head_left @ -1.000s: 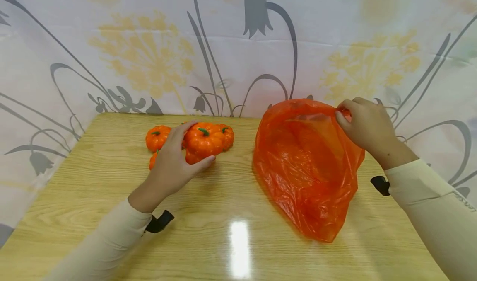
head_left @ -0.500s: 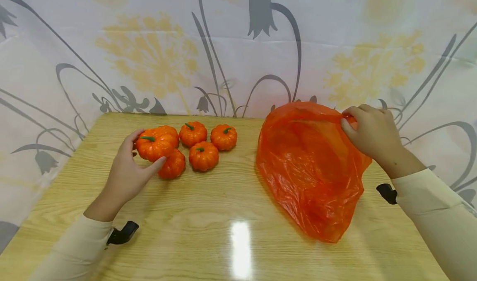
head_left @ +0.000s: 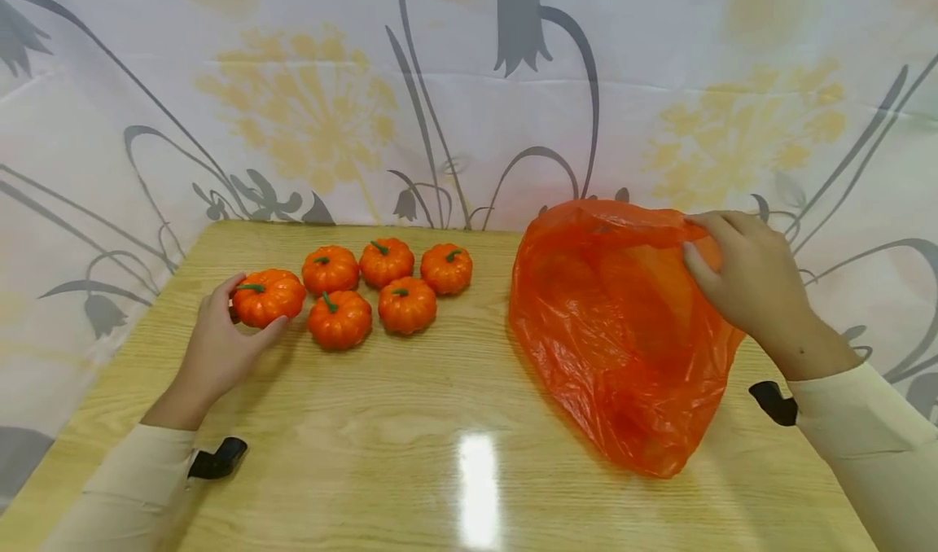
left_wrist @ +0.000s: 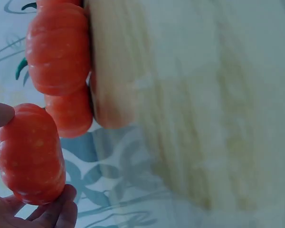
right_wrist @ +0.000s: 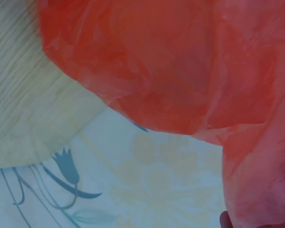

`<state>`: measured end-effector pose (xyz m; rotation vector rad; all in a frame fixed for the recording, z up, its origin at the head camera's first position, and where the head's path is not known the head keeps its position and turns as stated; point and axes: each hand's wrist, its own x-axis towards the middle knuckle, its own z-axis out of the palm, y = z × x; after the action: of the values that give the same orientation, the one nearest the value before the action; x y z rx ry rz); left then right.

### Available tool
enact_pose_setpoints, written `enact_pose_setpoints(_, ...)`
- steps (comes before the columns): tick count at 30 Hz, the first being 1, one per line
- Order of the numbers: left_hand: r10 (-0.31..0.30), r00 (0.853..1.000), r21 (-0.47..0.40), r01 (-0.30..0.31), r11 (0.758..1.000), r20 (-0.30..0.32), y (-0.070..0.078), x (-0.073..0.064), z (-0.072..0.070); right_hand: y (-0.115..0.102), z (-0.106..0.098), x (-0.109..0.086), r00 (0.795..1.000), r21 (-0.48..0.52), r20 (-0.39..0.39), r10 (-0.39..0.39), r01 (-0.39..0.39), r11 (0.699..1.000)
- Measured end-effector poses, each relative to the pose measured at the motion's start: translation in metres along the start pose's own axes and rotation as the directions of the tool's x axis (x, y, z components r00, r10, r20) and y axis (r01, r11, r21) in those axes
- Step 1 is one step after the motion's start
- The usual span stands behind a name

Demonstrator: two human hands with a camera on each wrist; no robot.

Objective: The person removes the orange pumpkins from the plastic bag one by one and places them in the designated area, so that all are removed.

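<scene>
A small orange toy pumpkin [head_left: 269,298] with a green stem is in my left hand [head_left: 220,344] at the left of the table. Thumb and fingers grip it from opposite sides, as the left wrist view shows on the pumpkin [left_wrist: 31,154]. Just to its right sit several like pumpkins [head_left: 339,321] in a close group. My right hand [head_left: 758,271] pinches the rim of a thin red-orange plastic bag [head_left: 623,348], whose mouth gapes toward me. In the right wrist view the bag [right_wrist: 156,66] covers much of the picture, and a fingertip shows at the bottom edge.
Everything rests on a light wood-grain table [head_left: 352,454] with a bright glare spot near its front. A pale cloth [head_left: 440,88] printed with grey and yellow flowers hangs behind it. Bare tabletop lies between the pumpkin group and the bag.
My left hand has moved left with the pumpkin, from over the group to its left side, uncovering the other pumpkins. My right hand keeps the bag's rim, shifted slightly right and down in view.
</scene>
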<state>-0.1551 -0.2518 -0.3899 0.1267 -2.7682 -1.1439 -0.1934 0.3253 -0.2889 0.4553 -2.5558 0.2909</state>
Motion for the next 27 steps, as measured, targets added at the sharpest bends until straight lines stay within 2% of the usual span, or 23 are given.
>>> enact_pose_setpoints(3, -0.011, 0.999, 0.013, 0.011, 1.000, 0.036, -0.005, 0.003, 0.003, -0.001, 0.000, -0.005, 0.999, 0.012, -0.034, -0.024, 0.024, 1.000)
enact_pose_setpoints(9, -0.019, 0.997, 0.029, 0.017, 0.999, 0.076, -0.010, 0.007, 0.006, -0.003, 0.002, -0.009, 1.000, 0.017, -0.025, -0.015, 0.015, 1.000)
enact_pose_setpoints(18, -0.019, 0.995, 0.022, 0.017, 1.000, 0.101, -0.015, 0.012, 0.007, -0.011, -0.002, -0.009, 0.999, 0.035, -0.032, 0.000, 0.001, 0.999)
enact_pose_setpoints(22, -0.006, 0.993, 0.030, 0.002, 1.000, 0.116, -0.018, 0.010, 0.010, -0.025, -0.007, -0.018, 0.995, 0.060, -0.080, -0.060, 0.065, 0.996)
enact_pose_setpoints(27, 0.020, 0.991, 0.019, -0.023, 1.000, 0.129, -0.022, 0.009, 0.013, -0.049, -0.010, -0.031, 0.980, 0.102, -0.133, -0.147, 0.161, 0.982)
